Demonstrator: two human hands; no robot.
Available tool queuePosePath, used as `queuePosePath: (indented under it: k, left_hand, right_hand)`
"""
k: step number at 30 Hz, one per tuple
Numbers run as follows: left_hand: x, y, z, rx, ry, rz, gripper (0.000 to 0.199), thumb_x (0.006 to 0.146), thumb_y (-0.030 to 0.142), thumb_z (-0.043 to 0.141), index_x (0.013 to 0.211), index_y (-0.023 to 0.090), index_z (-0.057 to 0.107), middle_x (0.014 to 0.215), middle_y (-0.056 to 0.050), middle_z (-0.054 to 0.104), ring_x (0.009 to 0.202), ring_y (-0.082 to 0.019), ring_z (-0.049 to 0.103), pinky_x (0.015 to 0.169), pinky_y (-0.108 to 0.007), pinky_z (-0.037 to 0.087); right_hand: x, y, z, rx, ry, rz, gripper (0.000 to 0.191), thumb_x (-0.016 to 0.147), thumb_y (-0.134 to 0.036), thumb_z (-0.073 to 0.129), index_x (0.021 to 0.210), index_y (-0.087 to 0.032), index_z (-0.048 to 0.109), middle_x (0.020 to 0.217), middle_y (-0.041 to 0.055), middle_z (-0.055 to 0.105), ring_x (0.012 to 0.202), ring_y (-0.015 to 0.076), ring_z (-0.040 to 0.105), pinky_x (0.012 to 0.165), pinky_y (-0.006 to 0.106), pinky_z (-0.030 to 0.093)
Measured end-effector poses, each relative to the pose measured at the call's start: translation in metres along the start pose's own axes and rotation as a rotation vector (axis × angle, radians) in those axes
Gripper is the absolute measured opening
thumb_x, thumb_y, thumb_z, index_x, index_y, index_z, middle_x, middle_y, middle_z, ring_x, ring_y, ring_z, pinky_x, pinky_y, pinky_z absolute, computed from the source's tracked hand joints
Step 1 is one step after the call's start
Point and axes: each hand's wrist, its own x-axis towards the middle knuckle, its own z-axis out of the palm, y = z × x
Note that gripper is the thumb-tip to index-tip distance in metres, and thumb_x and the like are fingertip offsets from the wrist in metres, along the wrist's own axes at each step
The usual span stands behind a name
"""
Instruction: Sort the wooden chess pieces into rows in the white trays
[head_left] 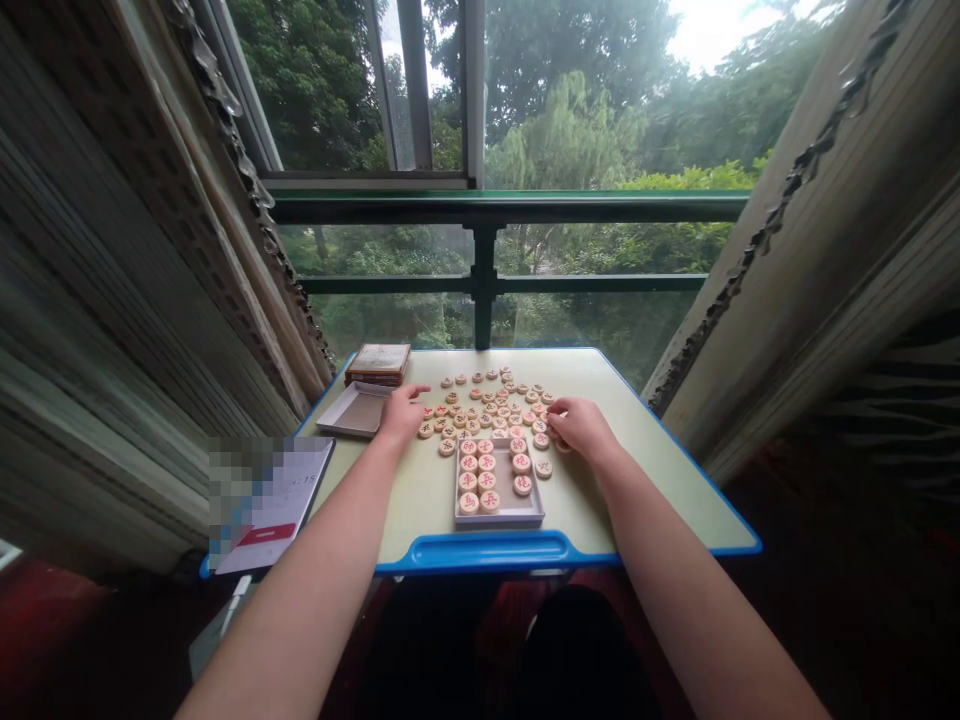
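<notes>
Round wooden Chinese chess pieces (491,408) with red or black characters lie scattered over the middle of the table. A shallow box (499,519) near the front holds stacked-up rows of red-marked pieces (487,481), with bare floor showing between its columns. My left hand (401,415) is open at the left edge of the scattered pieces, index finger stretched to the right, holding nothing visible. At the right edge, my right hand (583,428) has its fingers bent together over the pieces; what lies between the fingertips is hidden. One loose piece (544,469) lies just right of the box.
Left of my left hand lies a shallow box lid (349,410), with a brown stack (379,362) behind it. A tablet (289,500) sits at the table's left edge. The pale table (660,490) has a blue rim; a green window rail (525,207) stands beyond.
</notes>
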Motion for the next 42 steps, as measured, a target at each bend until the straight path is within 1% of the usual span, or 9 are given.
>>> queuePosePath:
  k: [2,6,11,15,19,23,32,38,42]
  left_hand:
    - [-0.002,-0.002,-0.003,0.138,-0.076,0.014,0.041,0.058,0.003,0.053,0.094,0.015,0.07,0.089,-0.008,0.07,0.091,-0.021,0.063,0.081,-0.03,0.049]
    - [-0.007,0.0,-0.004,0.22,-0.204,0.058,0.036,0.063,0.012,0.056,0.097,0.012,0.069,0.088,-0.008,0.071,0.084,-0.02,0.064,0.076,-0.029,0.05]
    - [-0.013,0.01,-0.003,0.315,-0.158,0.112,0.035,0.068,0.022,0.061,0.1,0.01,0.068,0.095,-0.01,0.07,0.084,-0.019,0.064,0.077,-0.027,0.049]
    - [-0.016,0.015,-0.002,0.359,-0.133,0.114,0.031,0.073,0.028,0.059,0.098,0.013,0.069,0.092,-0.009,0.071,0.081,-0.019,0.064,0.074,-0.026,0.049]
    - [-0.015,0.014,-0.001,0.384,-0.107,0.123,0.029,0.073,0.02,0.054,0.098,0.014,0.07,0.092,-0.008,0.071,0.082,-0.018,0.064,0.076,-0.025,0.049]
    - [-0.011,0.01,-0.002,0.361,-0.102,0.109,0.029,0.069,0.016,0.056,0.095,0.014,0.07,0.091,-0.008,0.071,0.08,-0.018,0.064,0.076,-0.025,0.049]
    - [-0.003,0.0,-0.001,0.277,-0.097,0.094,0.029,0.066,0.028,0.065,0.091,0.014,0.069,0.088,-0.008,0.07,0.072,-0.018,0.062,0.065,-0.027,0.048]
    - [-0.007,0.008,-0.001,0.376,-0.088,0.086,0.028,0.074,0.031,0.055,0.092,0.015,0.07,0.085,-0.008,0.071,0.077,-0.019,0.063,0.072,-0.028,0.048]
    - [-0.012,0.014,0.004,0.513,-0.081,0.258,0.031,0.078,0.034,0.05,0.093,0.017,0.071,0.098,-0.009,0.069,0.093,-0.023,0.06,0.086,-0.032,0.045]
  right_hand:
    - [0.0,0.001,0.0,0.022,-0.02,0.012,0.023,0.072,-0.019,0.054,0.087,-0.017,0.071,0.086,0.005,0.071,0.079,0.0157,0.062,0.066,0.02,0.041]
    - [0.002,0.003,0.002,0.064,-0.019,-0.026,0.023,0.075,-0.02,0.054,0.089,-0.018,0.071,0.087,0.0039,0.071,0.078,0.0143,0.062,0.068,0.02,0.042]
    - [0.003,0.003,0.006,0.079,0.017,-0.064,0.026,0.078,-0.021,0.052,0.095,-0.018,0.07,0.09,0.0049,0.071,0.076,0.0138,0.063,0.07,0.02,0.043]
    - [-0.001,0.0,0.004,0.125,-0.019,-0.031,0.027,0.077,-0.018,0.049,0.092,-0.018,0.071,0.082,0.0041,0.07,0.056,0.0105,0.059,0.059,0.019,0.043]
    - [-0.004,-0.002,0.002,0.157,-0.075,-0.001,0.027,0.077,-0.018,0.048,0.093,-0.018,0.07,0.074,0.0027,0.069,0.041,0.0075,0.052,0.049,0.018,0.041]
    - [-0.002,-0.001,0.003,0.12,-0.048,-0.035,0.026,0.076,-0.018,0.049,0.092,-0.018,0.07,0.081,0.0032,0.07,0.046,0.0074,0.054,0.054,0.018,0.041]
    - [0.001,0.001,0.008,0.073,-0.024,-0.078,0.026,0.077,-0.019,0.05,0.093,-0.018,0.071,0.083,0.0039,0.071,0.068,0.0118,0.062,0.066,0.019,0.043]
    - [0.005,0.01,0.002,0.11,0.032,-0.041,0.032,0.076,-0.013,0.047,0.099,-0.018,0.069,0.094,0.0047,0.07,0.079,0.0123,0.062,0.072,0.018,0.044]
    - [0.004,0.012,-0.005,0.136,-0.055,0.014,0.03,0.072,-0.016,0.054,0.097,-0.015,0.07,0.089,0.0059,0.071,0.077,0.0141,0.063,0.067,0.019,0.044]
